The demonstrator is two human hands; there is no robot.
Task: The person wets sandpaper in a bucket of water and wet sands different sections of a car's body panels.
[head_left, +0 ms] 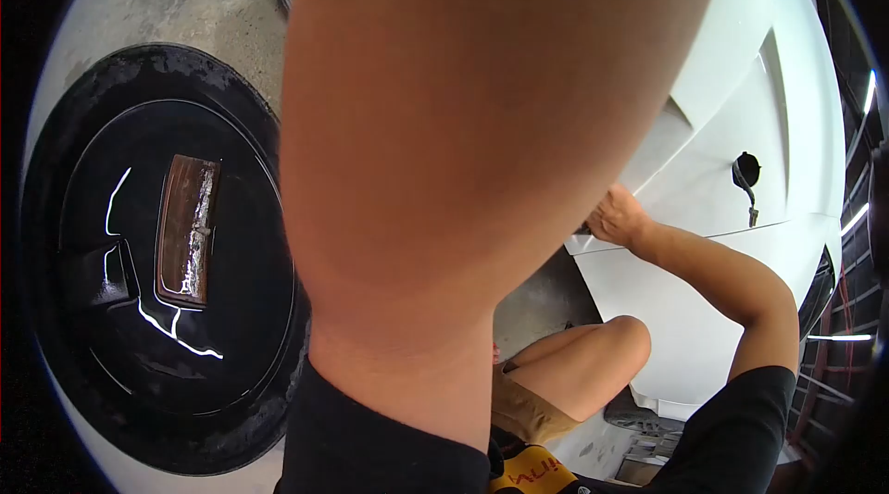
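White panel (685,300) on your right, your right hand (619,218) at its edge.

Your right fingers are curled near the panel's corner, partly hidden behind your left arm (444,142); can't tell whether they grip anything. Left hand is out of view, so can't tell its state. Left arm fills the middle of the view. Panel has a round hole (746,166) with a connector (753,215) hanging out. Black tub (44,216) is on your left, brown block (183,235) inside. Your bare knee (630,338) is bent near the panel.
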